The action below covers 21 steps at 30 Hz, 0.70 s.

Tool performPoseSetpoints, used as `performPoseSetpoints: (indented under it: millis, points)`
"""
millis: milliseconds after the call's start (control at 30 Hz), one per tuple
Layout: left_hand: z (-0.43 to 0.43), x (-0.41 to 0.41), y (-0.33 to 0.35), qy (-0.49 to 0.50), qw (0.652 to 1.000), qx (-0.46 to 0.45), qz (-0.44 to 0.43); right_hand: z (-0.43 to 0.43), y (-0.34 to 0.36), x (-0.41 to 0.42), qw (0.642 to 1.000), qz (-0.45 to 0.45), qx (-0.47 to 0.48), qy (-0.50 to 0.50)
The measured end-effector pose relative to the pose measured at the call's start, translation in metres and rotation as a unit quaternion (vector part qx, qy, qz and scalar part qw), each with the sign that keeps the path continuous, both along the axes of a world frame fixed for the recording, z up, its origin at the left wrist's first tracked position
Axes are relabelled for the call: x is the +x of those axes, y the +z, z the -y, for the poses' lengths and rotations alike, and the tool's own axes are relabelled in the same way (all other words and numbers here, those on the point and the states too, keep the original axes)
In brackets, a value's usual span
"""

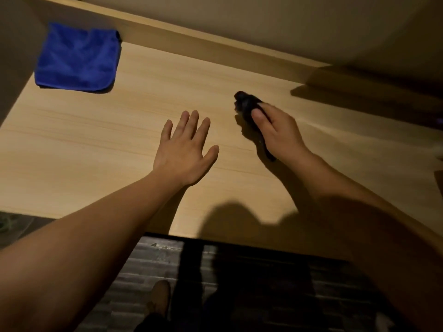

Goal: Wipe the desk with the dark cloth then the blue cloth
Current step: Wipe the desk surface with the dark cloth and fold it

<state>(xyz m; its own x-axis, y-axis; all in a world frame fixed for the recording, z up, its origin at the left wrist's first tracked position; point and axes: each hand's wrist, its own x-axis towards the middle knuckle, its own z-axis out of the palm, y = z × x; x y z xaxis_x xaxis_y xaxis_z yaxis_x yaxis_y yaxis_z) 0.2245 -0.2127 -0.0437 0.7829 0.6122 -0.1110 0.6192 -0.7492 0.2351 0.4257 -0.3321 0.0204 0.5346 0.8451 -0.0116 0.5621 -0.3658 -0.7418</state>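
Wooden desk (96,144): right hand (275,130) grips dark cloth (247,104), left hand (184,152) splayed, blue cloth (78,58) far-left.

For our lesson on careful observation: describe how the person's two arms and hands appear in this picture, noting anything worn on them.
Both forearms are bare, with no sleeves in view. The left hand and the right hand wear no gloves, and no rings, watch or bracelet show. Dim, warm light leaves the right forearm partly in shadow.
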Motion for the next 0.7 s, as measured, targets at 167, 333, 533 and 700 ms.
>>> performPoseSetpoints:
  millis: [167, 333, 533, 700]
  points:
    - [0.003, 0.004, 0.001, 0.019, 1.000, 0.007, -0.002, -0.064, -0.041, 0.083, 0.976, 0.199, -0.065, 0.060]
    - [0.004, 0.005, 0.002, 0.022, 1.000, 0.012, -0.010, -0.079, -0.056, 0.100, 0.943, 0.262, -0.181, 0.096]
    - [0.002, 0.005, 0.002, 0.016, 0.999, 0.022, -0.018, -0.060, -0.058, 0.081, 0.935, 0.272, -0.200, 0.106]
    - [0.002, 0.006, 0.001, 0.017, 1.000, 0.016, -0.014, -0.023, -0.059, 0.043, 0.931, 0.282, -0.198, 0.119]
